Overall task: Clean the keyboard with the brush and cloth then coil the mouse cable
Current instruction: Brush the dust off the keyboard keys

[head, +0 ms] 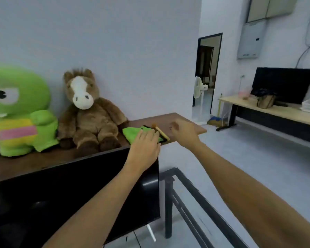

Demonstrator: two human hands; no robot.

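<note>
We see a brown wooden shelf (184, 122) with a flat, smooth top running along a pale wall. Near its right end lies a bright green cloth (132, 133), soft and folded into a rough wedge. Just to its right sits a brush (161, 131) with a pale wooden handle, a slim stick shape with a small tuft of tan bristles at the far tip; it rests on a flat black slab that we cannot identify for certain.

Our left hand (145, 148) reaches forward, palm down, fingers straight and close together, their tips lying on the cloth's near edge and touching the black slab. It grips nothing. Our right hand (183, 130) hovers above the shelf just right of the brush, wrist bent, fingers loosely curled; motion blur hides whether they touch anything, and we cannot tell if it holds an item. A small ring-like glint shows by its fingertips.

We count two plush toys: one green frog-like toy (18, 111) with a striped belly, smooth fleece, and one shaggy brown horse (89, 111) with a white muzzle, seated side by side. One glossy black monitor (61, 197) stands below the shelf edge, and a second dark monitor (283, 85) sits on a far pale desk (283, 113).
</note>
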